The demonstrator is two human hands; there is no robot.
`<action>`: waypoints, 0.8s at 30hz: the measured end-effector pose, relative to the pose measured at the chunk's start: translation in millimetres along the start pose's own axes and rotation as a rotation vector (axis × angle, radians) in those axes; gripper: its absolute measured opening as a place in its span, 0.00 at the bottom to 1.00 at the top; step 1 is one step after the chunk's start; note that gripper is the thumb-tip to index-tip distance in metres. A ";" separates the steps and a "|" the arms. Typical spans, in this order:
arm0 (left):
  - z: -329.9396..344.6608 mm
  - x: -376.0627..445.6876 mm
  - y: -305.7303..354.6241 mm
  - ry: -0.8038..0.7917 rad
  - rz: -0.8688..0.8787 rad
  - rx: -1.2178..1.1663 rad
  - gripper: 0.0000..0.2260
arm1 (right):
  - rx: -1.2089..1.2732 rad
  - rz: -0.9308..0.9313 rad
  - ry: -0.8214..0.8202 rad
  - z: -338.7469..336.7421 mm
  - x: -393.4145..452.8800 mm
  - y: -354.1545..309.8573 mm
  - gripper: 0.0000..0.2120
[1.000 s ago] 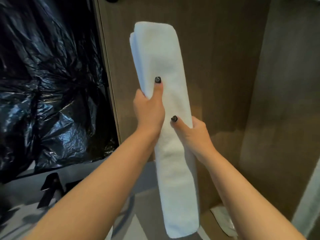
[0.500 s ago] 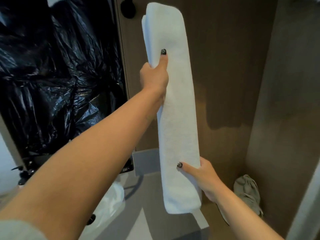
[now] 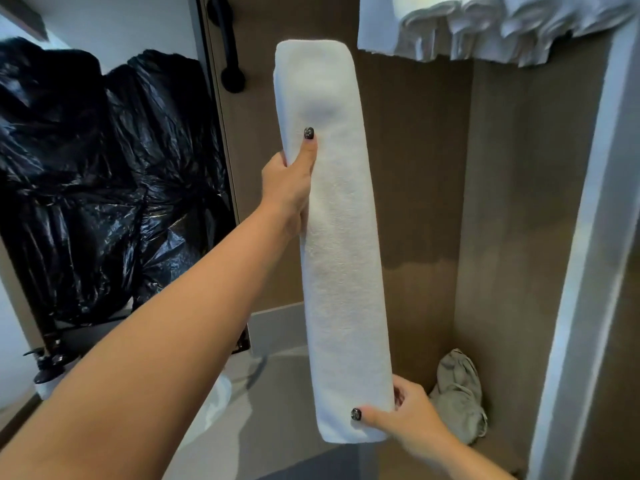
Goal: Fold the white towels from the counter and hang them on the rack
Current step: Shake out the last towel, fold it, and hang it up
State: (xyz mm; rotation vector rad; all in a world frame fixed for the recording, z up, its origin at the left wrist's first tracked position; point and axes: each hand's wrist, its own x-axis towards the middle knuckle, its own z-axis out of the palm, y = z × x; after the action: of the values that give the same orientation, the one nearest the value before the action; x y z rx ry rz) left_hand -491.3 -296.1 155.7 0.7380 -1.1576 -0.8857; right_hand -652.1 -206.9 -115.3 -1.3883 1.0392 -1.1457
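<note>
A white towel (image 3: 341, 258) folded into a long narrow strip stands almost upright in front of a brown wooden wall. My left hand (image 3: 289, 183) grips its upper part from the left, thumb pressed flat on the front. My right hand (image 3: 398, 419) pinches its lower right corner, thumb on the front and fingers behind. Several white towels (image 3: 485, 26) hang in folds at the top right; whatever carries them is out of view.
Black plastic sheeting (image 3: 104, 188) covers the area on the left. A black wall handle (image 3: 228, 46) sits at the top centre. A grey countertop (image 3: 277, 393) lies below, with dark pump bottles (image 3: 46, 370) at the left. A grey cloth (image 3: 459, 393) lies crumpled in the corner.
Both hands have raised the towel and spread apart: the left slid to the upper part, the right down to the bottom corner. The hanging towels have come into view.
</note>
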 end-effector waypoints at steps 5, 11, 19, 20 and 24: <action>7.8 -9.4 29.3 -0.065 0.040 -0.099 0.21 | -0.037 -0.235 0.024 -21.5 28.1 -95.4 0.36; 17.2 -11.5 42.2 -0.094 0.113 -0.156 0.17 | 0.010 -0.563 0.177 -2.3 77.0 -242.4 0.15; -1.5 16.9 62.3 -0.286 0.163 -0.037 0.17 | 0.071 -0.711 0.184 4.9 127.6 -340.7 0.14; -3.7 21.4 60.1 -0.296 0.155 -0.028 0.17 | 0.074 -0.726 0.202 5.0 134.2 -355.1 0.13; -13.3 42.8 55.9 -0.357 0.080 -0.015 0.18 | 0.059 -0.791 0.267 2.9 162.3 -407.5 0.16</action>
State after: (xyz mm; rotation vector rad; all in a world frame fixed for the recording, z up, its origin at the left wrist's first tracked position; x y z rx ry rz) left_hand -460.7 -307.0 219.5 0.5289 -1.4829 -0.9826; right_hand -614.6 -318.4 307.3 -1.6832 0.6142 -1.9582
